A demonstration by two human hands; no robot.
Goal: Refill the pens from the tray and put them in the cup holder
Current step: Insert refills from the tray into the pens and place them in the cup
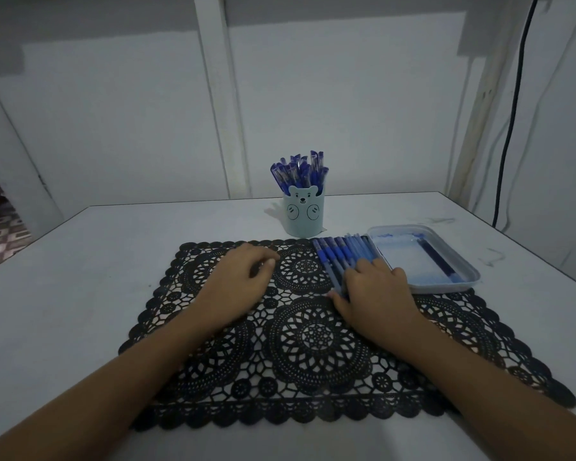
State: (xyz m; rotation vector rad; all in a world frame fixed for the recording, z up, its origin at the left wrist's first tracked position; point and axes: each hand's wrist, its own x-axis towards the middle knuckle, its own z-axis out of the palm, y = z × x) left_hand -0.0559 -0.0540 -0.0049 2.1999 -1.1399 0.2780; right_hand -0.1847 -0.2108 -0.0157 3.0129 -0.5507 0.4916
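Because the pens point(341, 257) lie in a row just left of the tray point(459, 287), the right hand point(376, 287) lies bent-fingered over them to take one, though whether it grips is unclear. The left hand point(243, 277) waits further left, loosely curled and empty. The cup point(303, 214) stands behind.

A white table point(64, 294) stands against pale wall panels point(113, 128) split by a white post point(220, 94). A black cable point(509, 128) hangs far right. Far left, what may be patterned floor tiles point(0, 234) show. Light is dim.
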